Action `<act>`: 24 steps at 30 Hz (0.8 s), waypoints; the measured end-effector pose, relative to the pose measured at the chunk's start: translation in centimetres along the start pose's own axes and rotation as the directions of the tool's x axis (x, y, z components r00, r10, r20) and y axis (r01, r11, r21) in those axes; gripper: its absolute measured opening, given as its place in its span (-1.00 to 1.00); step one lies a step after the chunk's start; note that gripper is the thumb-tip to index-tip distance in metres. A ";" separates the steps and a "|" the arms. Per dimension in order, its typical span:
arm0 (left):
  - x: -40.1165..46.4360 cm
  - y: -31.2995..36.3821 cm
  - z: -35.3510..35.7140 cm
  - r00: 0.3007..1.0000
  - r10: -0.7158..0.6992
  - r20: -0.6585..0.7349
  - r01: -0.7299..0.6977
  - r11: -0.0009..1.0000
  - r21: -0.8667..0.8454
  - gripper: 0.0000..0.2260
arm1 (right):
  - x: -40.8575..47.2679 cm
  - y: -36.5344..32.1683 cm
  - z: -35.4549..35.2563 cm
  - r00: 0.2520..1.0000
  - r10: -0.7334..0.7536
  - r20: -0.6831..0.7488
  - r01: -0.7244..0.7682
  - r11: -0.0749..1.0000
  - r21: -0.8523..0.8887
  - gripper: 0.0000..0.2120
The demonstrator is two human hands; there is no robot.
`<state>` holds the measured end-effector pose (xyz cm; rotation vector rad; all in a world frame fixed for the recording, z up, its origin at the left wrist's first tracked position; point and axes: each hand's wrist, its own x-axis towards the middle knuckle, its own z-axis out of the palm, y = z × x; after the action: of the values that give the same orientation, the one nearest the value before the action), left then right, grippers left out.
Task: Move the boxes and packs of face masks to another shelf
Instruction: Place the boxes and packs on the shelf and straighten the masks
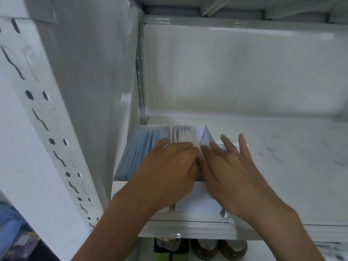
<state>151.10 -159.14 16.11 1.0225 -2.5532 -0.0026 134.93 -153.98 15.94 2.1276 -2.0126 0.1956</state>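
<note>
Two open boxes of face masks stand side by side at the left end of a white metal shelf [273, 157]. The left box [131, 153] holds blue masks; the right box [195, 204] holds white masks. My left hand [169, 166] lies flat over the seam between the boxes, fingers on the mask tops. My right hand [231, 170] rests on the right box's right side, fingers spread, covering a small white pack [222, 146] with a printed label beside the box. Neither hand visibly grips anything.
The shelf's side wall [90, 91] is close on the left, with a perforated upright [47, 129] in front. Another shelf runs overhead [226, 19]. Below the shelf edge stand jars [218, 249] and a dark container [169, 245].
</note>
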 end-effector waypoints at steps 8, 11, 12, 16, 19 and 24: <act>1.0 0.1 0.5 0.992 -0.071 0.109 0.080 0.994 -0.080 -0.90 | 0.1 -0.6 0.3 0.996 0.040 0.075 -0.035 0.997 -0.069 -0.54; 1.0 0.1 0.4 0.995 -0.062 0.072 0.069 0.993 -0.097 -0.78 | 0.5 -0.4 0.5 0.999 0.024 -0.024 -0.024 0.999 0.026 -0.53; 0.9 0.0 0.3 0.997 -0.065 0.045 0.069 0.994 -0.084 -0.75 | 0.8 -0.3 0.5 0.999 0.023 -0.045 -0.018 0.995 0.100 -0.56; 0.1 -0.4 0.1 0.993 -0.111 0.033 0.113 0.993 -0.046 -0.67 | 2.2 0.8 -0.1 1.000 -0.014 -0.002 0.014 0.906 0.424 -0.54; -0.5 -0.4 -0.1 0.992 -0.123 -0.008 0.122 0.989 -0.089 -0.70 | 2.8 1.2 -0.5 0.999 -0.050 0.002 0.044 0.900 0.434 -0.52; -0.5 -0.5 0.1 0.990 -0.137 -0.040 0.130 0.981 -0.146 -0.74 | 4.0 0.4 -0.4 0.998 -0.059 -0.012 0.060 0.936 0.348 -0.52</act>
<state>151.75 -159.22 15.79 1.1212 -2.3962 -0.1913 134.82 -157.79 17.27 2.3865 -2.0334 0.5837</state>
